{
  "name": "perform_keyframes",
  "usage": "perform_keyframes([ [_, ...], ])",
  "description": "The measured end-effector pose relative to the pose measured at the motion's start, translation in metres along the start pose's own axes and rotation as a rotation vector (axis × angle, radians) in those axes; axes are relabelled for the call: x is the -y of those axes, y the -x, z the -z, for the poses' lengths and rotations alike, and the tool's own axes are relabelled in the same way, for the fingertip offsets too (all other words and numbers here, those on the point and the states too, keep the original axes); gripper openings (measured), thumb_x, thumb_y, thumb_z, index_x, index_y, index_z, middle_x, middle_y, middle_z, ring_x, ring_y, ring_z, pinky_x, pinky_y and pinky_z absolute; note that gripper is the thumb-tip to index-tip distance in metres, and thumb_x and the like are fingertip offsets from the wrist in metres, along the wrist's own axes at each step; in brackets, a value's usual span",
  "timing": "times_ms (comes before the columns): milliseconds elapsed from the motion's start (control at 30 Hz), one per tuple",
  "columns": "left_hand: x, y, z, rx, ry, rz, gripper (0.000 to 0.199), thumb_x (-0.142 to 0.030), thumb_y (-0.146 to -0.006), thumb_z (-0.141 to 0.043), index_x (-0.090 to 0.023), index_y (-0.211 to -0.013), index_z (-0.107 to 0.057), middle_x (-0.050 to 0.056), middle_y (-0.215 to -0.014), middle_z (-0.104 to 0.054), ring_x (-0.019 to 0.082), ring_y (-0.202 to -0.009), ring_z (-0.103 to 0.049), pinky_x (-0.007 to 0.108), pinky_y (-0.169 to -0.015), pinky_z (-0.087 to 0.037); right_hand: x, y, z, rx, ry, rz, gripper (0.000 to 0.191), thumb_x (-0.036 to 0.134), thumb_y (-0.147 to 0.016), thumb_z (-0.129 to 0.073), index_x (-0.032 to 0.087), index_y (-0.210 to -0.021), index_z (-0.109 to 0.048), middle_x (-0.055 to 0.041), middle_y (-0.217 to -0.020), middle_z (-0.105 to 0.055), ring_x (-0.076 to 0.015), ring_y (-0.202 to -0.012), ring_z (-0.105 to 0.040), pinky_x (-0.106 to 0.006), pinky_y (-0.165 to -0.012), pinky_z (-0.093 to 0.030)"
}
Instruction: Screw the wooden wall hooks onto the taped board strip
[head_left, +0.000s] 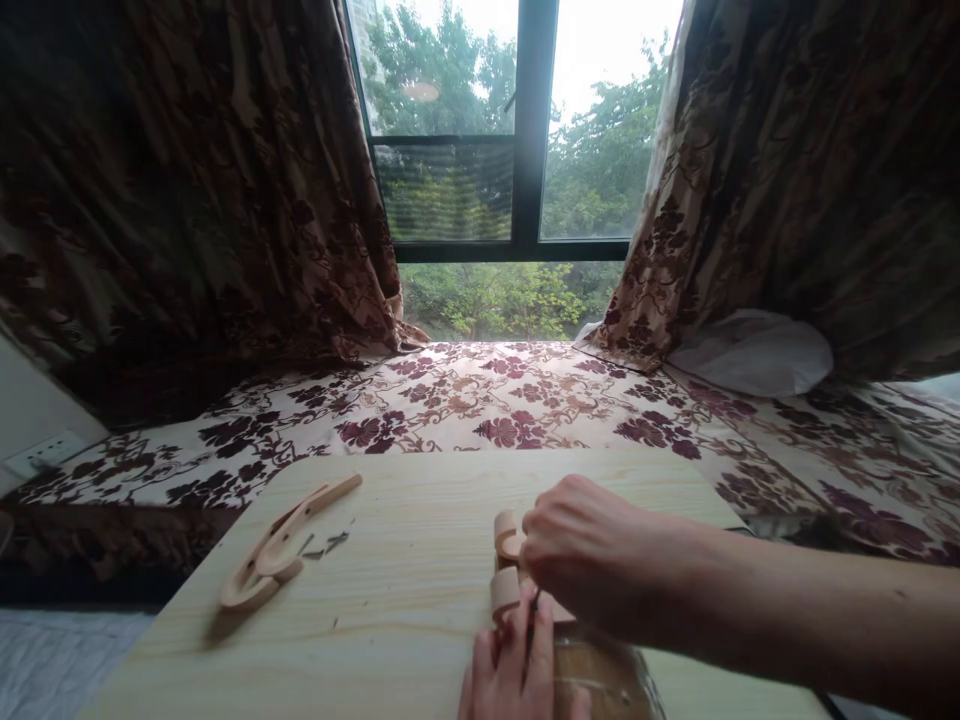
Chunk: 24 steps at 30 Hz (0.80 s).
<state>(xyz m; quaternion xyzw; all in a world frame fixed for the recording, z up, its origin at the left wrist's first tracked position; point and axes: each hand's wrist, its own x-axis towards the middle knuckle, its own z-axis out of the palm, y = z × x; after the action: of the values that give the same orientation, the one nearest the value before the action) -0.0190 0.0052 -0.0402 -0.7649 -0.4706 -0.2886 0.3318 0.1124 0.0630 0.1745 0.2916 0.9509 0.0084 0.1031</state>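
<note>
My right hand [574, 550] is a closed fist above the pale curved wooden pieces; whatever it grips is hidden inside. Below it, my left hand [514, 665] presses its fingers against the nearer curved wooden piece [505, 592], holding it down. A thin dark metal part [535, 603] shows between the left fingertips, too small to name. Just beyond lies another curved wooden piece [507, 535], partly covered by the fist. Under the left thumb is a brown block [607, 685] with a shiny, clear edge, partly hidden by the hands.
On the left of the light wooden table [405, 600] rests a curved wooden assembly [274, 550] with holes. Several dark screws [326, 546] lie beside it. Behind are a floral-covered ledge [510, 400], a white plastic bag [754, 352], patterned curtains [315, 200] and a window [529, 130].
</note>
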Motion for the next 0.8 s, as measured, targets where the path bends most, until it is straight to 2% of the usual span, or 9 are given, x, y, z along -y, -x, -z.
perform_keyframes([
  [100,-0.002,-0.005,0.006,-0.018,0.015,0.034,0.056,-0.057,-0.084,-0.038,-0.021,-0.126,-0.051,0.001,-0.108,-0.068,0.018,-0.077,-0.066,0.025,-0.063,-0.054,0.001,0.001,0.002,0.009,-0.001,-0.010,0.012,0.002,-0.074,-0.053,0.012,-0.070,-0.059,-0.0036,-0.059,-0.058,-0.0109,-0.048,-0.043,-0.028,-0.048,-0.028],
  [233,-0.005,-0.004,0.009,-0.001,0.030,0.037,0.050,-0.047,-0.083,-0.043,-0.020,-0.125,-0.051,0.002,-0.108,-0.067,0.019,-0.082,-0.066,0.027,-0.067,-0.055,0.003,0.002,0.012,-0.005,0.007,0.038,0.009,0.005,-0.075,-0.056,0.012,-0.079,-0.060,-0.0068,-0.074,-0.063,-0.0117,-0.056,-0.048,-0.027,-0.050,-0.030],
  [400,-0.004,-0.002,0.011,0.046,0.016,-0.012,0.049,-0.039,-0.076,-0.050,-0.017,-0.120,-0.055,0.005,-0.104,-0.069,0.023,-0.082,-0.067,0.032,-0.066,-0.057,0.002,0.002,0.014,0.002,0.022,0.106,0.011,0.003,-0.075,-0.054,0.012,-0.073,-0.060,-0.0081,-0.080,-0.063,-0.0121,-0.060,-0.050,-0.027,-0.050,-0.031],
  [533,-0.004,-0.009,0.018,0.088,-0.007,-0.043,0.050,-0.035,-0.075,-0.049,-0.013,-0.119,-0.055,0.008,-0.110,-0.067,0.025,-0.086,-0.067,0.035,-0.068,-0.058,-0.001,0.000,0.009,0.026,0.004,0.100,0.009,0.004,-0.074,-0.055,0.012,-0.075,-0.060,-0.0076,-0.077,-0.063,-0.0116,-0.057,-0.049,-0.027,-0.049,-0.031],
  [700,-0.003,-0.017,0.027,0.129,0.052,-0.039,0.050,-0.034,-0.078,-0.047,-0.011,-0.122,-0.052,0.010,-0.120,-0.061,0.023,-0.096,-0.064,0.035,-0.075,-0.057,-0.002,-0.002,0.008,0.051,0.023,0.017,0.006,0.014,-0.078,-0.055,0.011,-0.080,-0.060,-0.0050,-0.060,-0.058,-0.0116,-0.049,-0.045,-0.026,-0.046,-0.030],
  [800,-0.004,-0.019,0.030,0.128,0.078,-0.011,0.051,-0.034,-0.078,-0.048,-0.011,-0.123,-0.051,0.010,-0.122,-0.060,0.024,-0.099,-0.062,0.035,-0.076,-0.057,0.000,0.000,0.013,0.061,0.040,0.023,0.008,0.013,-0.077,-0.057,0.010,-0.084,-0.061,-0.0059,-0.066,-0.061,-0.0111,-0.050,-0.045,-0.026,-0.045,-0.028],
])
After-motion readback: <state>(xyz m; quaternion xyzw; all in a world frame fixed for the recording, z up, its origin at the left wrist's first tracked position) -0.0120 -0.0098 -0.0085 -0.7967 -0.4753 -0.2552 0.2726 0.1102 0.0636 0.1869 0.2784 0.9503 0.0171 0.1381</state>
